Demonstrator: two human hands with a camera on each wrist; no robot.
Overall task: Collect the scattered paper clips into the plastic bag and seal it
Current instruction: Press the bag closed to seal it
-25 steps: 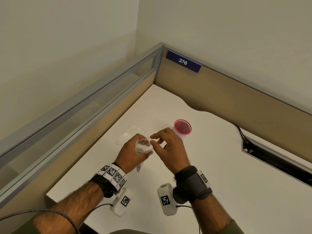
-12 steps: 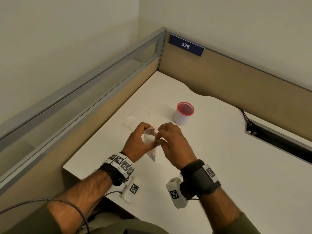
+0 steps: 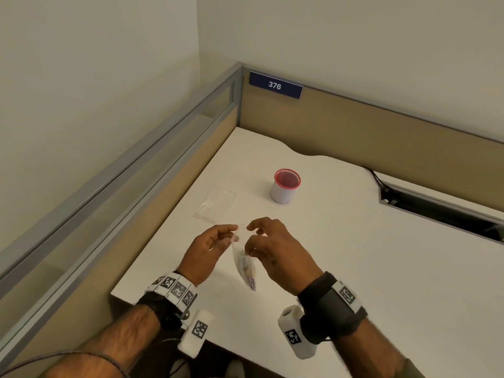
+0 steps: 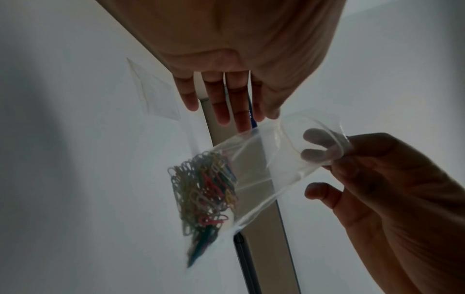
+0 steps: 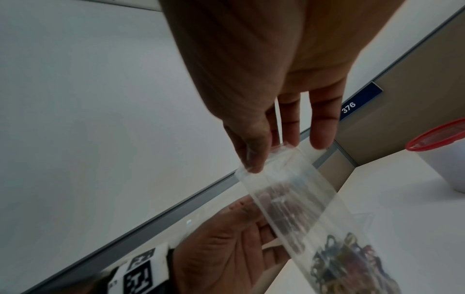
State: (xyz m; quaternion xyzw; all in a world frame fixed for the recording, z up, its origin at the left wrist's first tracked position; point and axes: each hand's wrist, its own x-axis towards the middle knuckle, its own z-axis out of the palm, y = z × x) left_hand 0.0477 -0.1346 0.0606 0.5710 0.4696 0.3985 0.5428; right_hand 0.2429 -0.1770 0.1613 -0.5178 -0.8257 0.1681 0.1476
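Observation:
A small clear plastic bag (image 3: 243,261) hangs between my hands above the white desk (image 3: 354,268). Several coloured paper clips (image 3: 251,279) are bunched in its bottom end. My left hand (image 3: 215,241) pinches one side of the bag's top edge and my right hand (image 3: 270,241) pinches the other side. In the left wrist view the bag (image 4: 264,159) has a rounded, gaping mouth, the right hand (image 4: 377,179) holds that rim, and the clips (image 4: 203,191) fill the lower part. In the right wrist view thumb and finger nip the bag (image 5: 289,189) at its top.
A second, empty clear bag (image 3: 215,203) lies flat on the desk beyond my left hand. A white cup with a red rim (image 3: 285,186) stands farther back. Partition walls (image 3: 354,126) close the left and back sides. A dark cable slot (image 3: 436,208) runs at the right.
My fingertips have drawn apart along the bag's top edge, and the bag now hangs longer below them. Both hands sit a little nearer to me on the desk.

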